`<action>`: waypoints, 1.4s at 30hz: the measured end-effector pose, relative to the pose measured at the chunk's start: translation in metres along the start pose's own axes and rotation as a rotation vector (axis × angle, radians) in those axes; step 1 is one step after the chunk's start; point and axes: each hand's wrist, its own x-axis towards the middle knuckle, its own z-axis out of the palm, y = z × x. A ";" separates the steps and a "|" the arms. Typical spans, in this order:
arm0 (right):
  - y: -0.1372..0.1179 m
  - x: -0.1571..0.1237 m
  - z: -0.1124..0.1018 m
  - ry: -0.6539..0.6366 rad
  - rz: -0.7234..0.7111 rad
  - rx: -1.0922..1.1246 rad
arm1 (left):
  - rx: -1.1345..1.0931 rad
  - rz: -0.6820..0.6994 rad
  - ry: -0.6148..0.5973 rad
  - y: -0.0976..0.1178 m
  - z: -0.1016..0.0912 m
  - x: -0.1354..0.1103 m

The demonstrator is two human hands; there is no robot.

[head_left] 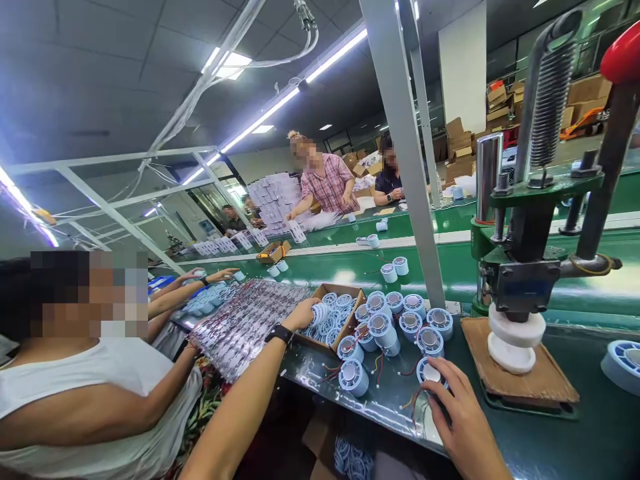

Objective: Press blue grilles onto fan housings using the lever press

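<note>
My left hand (300, 315) is at the near left side of a cardboard box (306, 340) filled with light-blue plastic rings (327, 331). Its fingers are closed on light-blue rings (319, 311) at the box; how many is hard to make out. On the bench in front of me, my right hand (457, 403) grips a light-blue round housing (424, 369) with a silver disc in its middle, thumb and fingers at its rim. Several similar housings (381, 327) with thin coloured wires stand between the box and my right hand.
A green hand press (530, 273) with a white round die stands at right over a brown pad (545, 373). Another blue housing (625, 363) lies beyond it. Left of the box are rows of silvery wired parts (250, 320) and a co-worker (100, 400). A metal post (413, 167) rises behind.
</note>
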 end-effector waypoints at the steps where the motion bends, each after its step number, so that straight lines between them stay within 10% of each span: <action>1: 0.000 0.000 0.000 -0.002 -0.002 0.000 | -0.009 0.002 -0.004 0.000 0.000 -0.001; 15: -0.002 0.001 0.005 0.051 -0.001 -0.014 | 0.108 -0.114 -0.084 0.025 0.011 0.001; 23: 0.006 -0.008 0.014 -0.048 -0.104 0.008 | 0.137 -0.266 0.146 0.049 0.006 -0.008; 34: 0.016 -0.012 0.024 -0.055 -0.161 0.019 | -0.012 -0.188 0.054 0.041 -0.006 -0.043; 42: 0.004 -0.004 0.012 -0.052 -0.097 0.067 | -0.034 -0.118 -0.012 0.053 0.006 -0.009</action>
